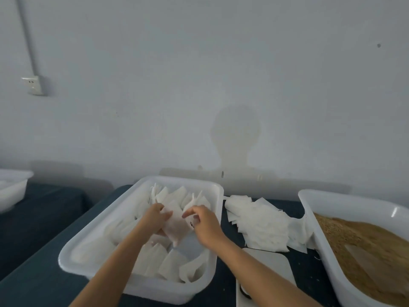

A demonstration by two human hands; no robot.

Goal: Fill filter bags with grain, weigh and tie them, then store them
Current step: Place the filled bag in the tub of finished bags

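Fingers (164,216) of both hands pinch one filter bag (177,227) between them above the tub (73,258)

A plain workroom set up for small-scale hand packing, not a home kitchen. A bare grey-white wall (199,74) carries a surface-mounted socket (33,84) fed by an exposed conduit (27,36). Tables with dark blue tops (39,218) hold white plastic tubs: one (141,282) full of white filter bags (168,260), another (332,258) of brown grain (365,247), with a stack of flat empty bags (263,222) between.
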